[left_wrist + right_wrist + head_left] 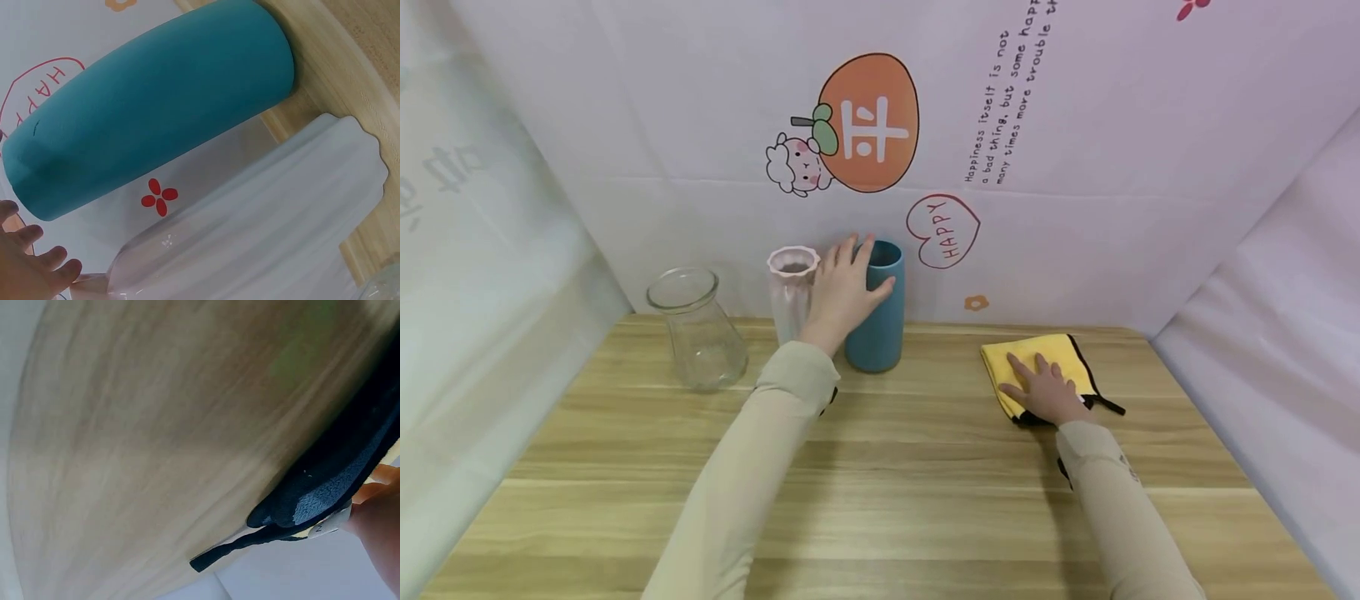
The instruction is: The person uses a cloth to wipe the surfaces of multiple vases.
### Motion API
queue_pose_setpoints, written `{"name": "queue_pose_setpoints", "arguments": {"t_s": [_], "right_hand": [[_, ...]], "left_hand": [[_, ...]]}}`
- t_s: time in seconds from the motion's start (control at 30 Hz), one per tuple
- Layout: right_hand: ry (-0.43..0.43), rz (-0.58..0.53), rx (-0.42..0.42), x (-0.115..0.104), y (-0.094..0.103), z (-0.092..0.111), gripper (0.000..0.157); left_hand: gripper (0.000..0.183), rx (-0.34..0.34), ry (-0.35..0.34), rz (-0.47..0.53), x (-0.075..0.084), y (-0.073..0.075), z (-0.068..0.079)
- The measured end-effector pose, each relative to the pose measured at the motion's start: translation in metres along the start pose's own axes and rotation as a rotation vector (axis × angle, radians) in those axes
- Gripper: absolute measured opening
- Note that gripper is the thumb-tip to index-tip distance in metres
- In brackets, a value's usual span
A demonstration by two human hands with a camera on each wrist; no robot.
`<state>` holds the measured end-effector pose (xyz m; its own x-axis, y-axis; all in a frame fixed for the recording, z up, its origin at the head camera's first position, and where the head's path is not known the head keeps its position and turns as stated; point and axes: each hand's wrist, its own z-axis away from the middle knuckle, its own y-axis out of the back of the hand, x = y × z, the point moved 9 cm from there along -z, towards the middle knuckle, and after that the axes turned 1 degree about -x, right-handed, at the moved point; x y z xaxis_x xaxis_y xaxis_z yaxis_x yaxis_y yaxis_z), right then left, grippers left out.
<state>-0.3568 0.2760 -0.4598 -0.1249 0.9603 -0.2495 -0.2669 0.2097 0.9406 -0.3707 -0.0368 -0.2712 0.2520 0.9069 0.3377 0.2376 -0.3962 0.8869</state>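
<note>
A tall blue vase [880, 325] stands upright near the back of the table. My left hand [842, 292] is spread at its upper left side, fingers apart near the rim; in the left wrist view its fingertips show just off the mouth end of the vase. Beside it, partly hidden by that hand, is a white fluted vase [788, 304] with a wavy rim. My right hand [1048, 390] rests with spread fingers on a folded yellow cloth [1037, 348] with black edging and a black loop. The right wrist view shows the cloth's dark edge [337, 462] from the side.
A clear glass vase [703, 342] stands at the left of the white one. Behind them hangs a printed white curtain [1075, 250], close to the vases. More white cloth [1285, 333] closes off both sides of the wooden table [925, 500].
</note>
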Motion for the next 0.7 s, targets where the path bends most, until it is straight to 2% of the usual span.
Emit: {"name": "queue_pose_setpoints", "arguments": {"t_s": [0.37, 0.7], "right_hand": [[-0.011, 0.094, 0.028, -0.001, 0.005, 0.002, 0.077], [0.013, 0.125, 0.007, -0.003, 0.009, 0.001, 0.076]], "left_hand": [[0.076, -0.046, 0.052, 0.015, -0.003, -0.011, -0.006], [0.078, -0.068, 0.067, 0.037, -0.002, -0.02, -0.011]]}}
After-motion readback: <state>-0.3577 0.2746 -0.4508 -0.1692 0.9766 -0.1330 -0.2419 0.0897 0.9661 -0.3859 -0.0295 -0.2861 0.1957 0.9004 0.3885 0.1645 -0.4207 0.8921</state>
